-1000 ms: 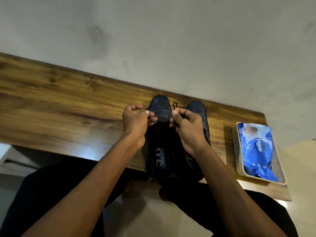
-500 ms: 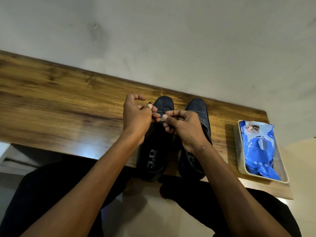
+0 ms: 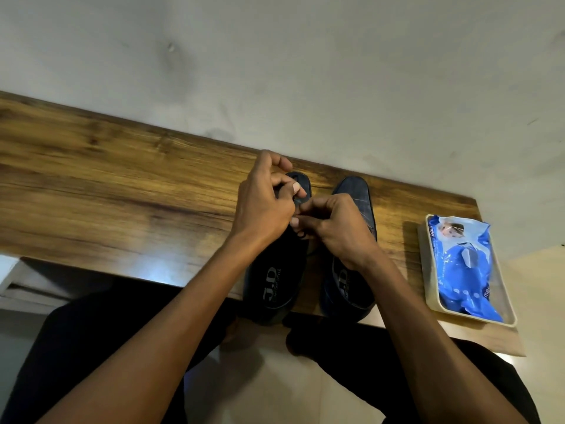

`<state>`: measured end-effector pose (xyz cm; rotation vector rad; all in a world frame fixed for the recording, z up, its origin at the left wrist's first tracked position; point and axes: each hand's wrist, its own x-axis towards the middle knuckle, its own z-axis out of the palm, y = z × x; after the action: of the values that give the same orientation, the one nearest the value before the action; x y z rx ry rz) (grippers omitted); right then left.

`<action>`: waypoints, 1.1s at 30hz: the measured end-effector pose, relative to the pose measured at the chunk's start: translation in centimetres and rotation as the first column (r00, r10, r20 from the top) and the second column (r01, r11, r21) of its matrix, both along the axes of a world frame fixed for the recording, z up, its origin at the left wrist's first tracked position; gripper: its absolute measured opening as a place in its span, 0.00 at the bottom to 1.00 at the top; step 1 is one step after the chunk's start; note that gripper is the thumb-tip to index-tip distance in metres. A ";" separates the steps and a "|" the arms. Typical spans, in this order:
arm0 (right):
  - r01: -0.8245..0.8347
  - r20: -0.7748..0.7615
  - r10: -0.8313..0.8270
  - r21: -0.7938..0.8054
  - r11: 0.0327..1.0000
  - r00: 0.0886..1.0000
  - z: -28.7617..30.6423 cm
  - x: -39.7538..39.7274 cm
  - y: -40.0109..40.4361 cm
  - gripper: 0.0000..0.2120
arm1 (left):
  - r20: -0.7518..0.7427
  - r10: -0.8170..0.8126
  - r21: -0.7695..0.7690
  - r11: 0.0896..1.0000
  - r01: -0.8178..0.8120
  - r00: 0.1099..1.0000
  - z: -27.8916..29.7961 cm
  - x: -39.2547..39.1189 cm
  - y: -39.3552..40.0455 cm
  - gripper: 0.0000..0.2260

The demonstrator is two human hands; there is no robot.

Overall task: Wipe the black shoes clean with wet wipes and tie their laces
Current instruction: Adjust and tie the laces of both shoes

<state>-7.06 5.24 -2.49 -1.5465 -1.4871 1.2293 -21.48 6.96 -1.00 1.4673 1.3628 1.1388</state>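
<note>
We see 2 black shoes w/ matte, slightly grained uppers on the wood-grain tabletop (image 3: 122,185). Left shoe (image 3: 275,280) just left of right shoe (image 3: 348,283); printed insoles show. Left hand (image 3: 263,206) & right hand (image 3: 336,224) meet over the left shoe, fingers curled, pinching its thin black lace (image 3: 301,235). Glossy blue wet-wipes pack (image 3: 461,264) lies in a cream rectangular tray (image 3: 426,270), right of the shoes.

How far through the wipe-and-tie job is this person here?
Wiping seems over: the wet wipes pack lies in its tray and no loose wipe shows. In hand: left hand and right hand work the lace on the left shoe. The right shoe is probably next; its laces are hidden.
</note>
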 end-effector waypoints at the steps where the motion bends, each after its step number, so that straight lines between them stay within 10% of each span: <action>1: -0.009 -0.001 0.009 0.006 1.000 1.000 0.0 0.0 0.0 0.05 | 0.001 -0.010 0.015 1.000 0.010 1.000 0.0 0.2 -0.1 0.09; 7: -0.024 0.011 0.024 0.029 0.999 1.000 0.0 0.1 -0.2 0.04 | -0.045 -0.072 0.062 0.995 0.075 0.996 -0.7 0.6 0.0 0.09; 15: 0.074 -0.097 -0.082 -0.080 0.994 0.992 -0.4 -0.2 0.0 0.03 | -0.392 -0.367 -0.270 0.922 0.276 0.843 -0.5 -2.6 0.0 0.14; 33: 0.170 -0.144 -0.179 -0.073 0.983 0.973 -0.4 -0.6 -0.2 0.06 | -0.442 -0.099 -0.082 0.994 0.069 0.891 -2.0 -1.8 -0.9 0.03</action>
<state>-7.63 5.01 -2.92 -1.5521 -1.2017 1.2666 -23.24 6.08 -2.96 1.7946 1.6052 0.7154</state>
